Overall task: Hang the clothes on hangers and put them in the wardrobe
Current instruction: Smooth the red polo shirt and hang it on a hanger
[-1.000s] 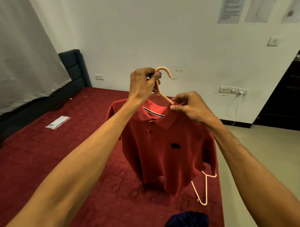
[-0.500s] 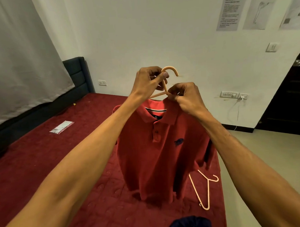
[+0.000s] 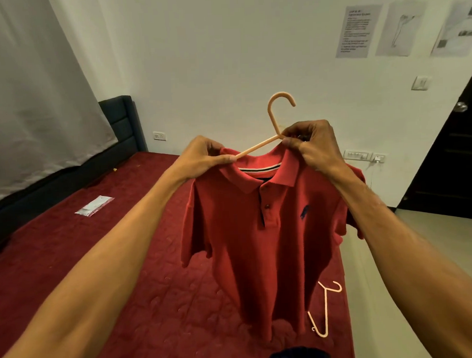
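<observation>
The left hand (image 3: 204, 159) pinches the shirt (image 3: 258, 231) over the hanger (image 3: 257, 146), and the right hand (image 3: 314, 146) grips the hanger's neck. Next, probably, the shoulders need seating evenly.

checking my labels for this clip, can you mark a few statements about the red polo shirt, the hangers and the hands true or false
1. The left-hand grip pinches the red polo shirt at its shoulder. True.
2. The peach plastic hanger hooks over a wardrobe rail. False: its hook is free in the air before the white wall.
3. A second pale hanger lies on the dark red bedspread. True.
4. The right-hand grip is idle. False: it pinches the shirt's collar by the hanger's neck.
</observation>
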